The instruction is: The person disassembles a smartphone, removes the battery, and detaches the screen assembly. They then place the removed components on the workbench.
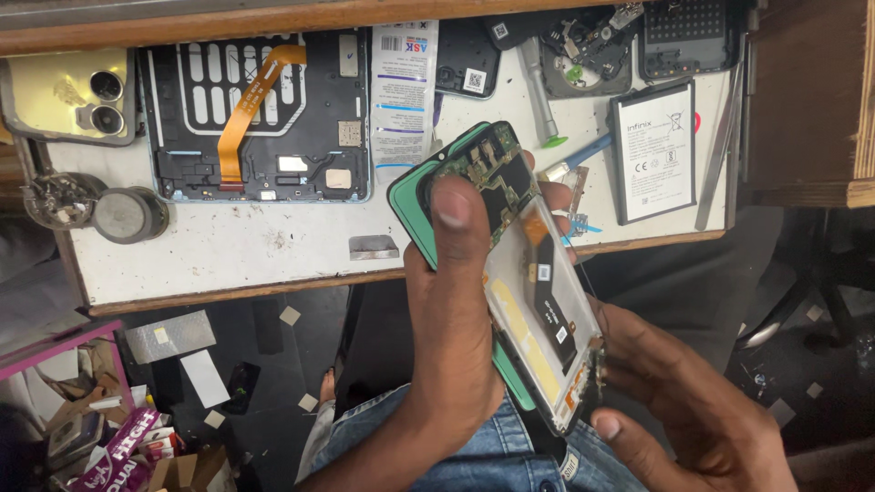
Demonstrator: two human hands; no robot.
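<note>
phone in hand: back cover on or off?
Off. The green-edged phone held by the left hand and right hand shows its bare circuit board and empty battery bay.

Two hands, left [451, 337] and right [693, 401], hold one opened phone [519, 264]. Beyond the fingers lie one battery [653, 162], one black frame [260, 114], one yellow back cover [68, 96].

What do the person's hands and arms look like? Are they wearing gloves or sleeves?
No gloves and no sleeves in view: the left hand and right hand are bare, as are the forearms. No rings or watch show. The fingernails are short. Blue jeans cover the lap below.
</note>
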